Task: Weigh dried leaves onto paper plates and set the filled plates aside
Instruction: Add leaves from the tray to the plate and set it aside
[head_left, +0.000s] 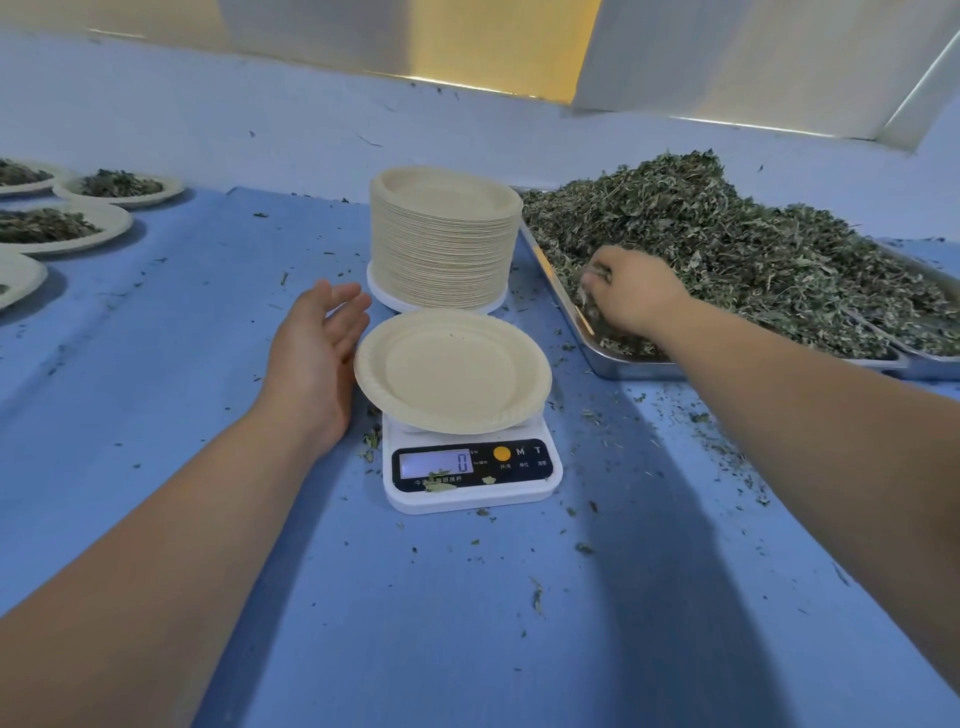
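Done so far: at least three filled plates (119, 184) sit at the far left of the worktop (467, 623), well apart from the scale. A fourth plate at the frame edge shows too little to judge its fill.
On the scale: an empty plate (452, 369) rests on the scale (470, 496). Its display (434, 463) reads 0, so this portion looks not yet begun.
Task material: the dried leaves (727, 249) are heaped high in a metal tray (597, 364) at the right, near the scale. Loose crumbs are scattered over the worktop.
Right hand: the right hand (634, 291) is down in the near corner of the heap, its fingers (592, 280) curled into the leaves and closed round a tuft.
Left hand: the left hand (317, 353) hovers just beside the empty plate's left rim, fingers straight and slightly apart, holding nothing. Whether it touches the rim cannot be told.
Supply: a tall stack of plates (444, 234) stands just behind the scale.
Left to do: carry leaves to the plate, bring the reading to weight, then move the plate over with the filled ones. Judging by the full heap and the tall stack, most of the job lies ahead.
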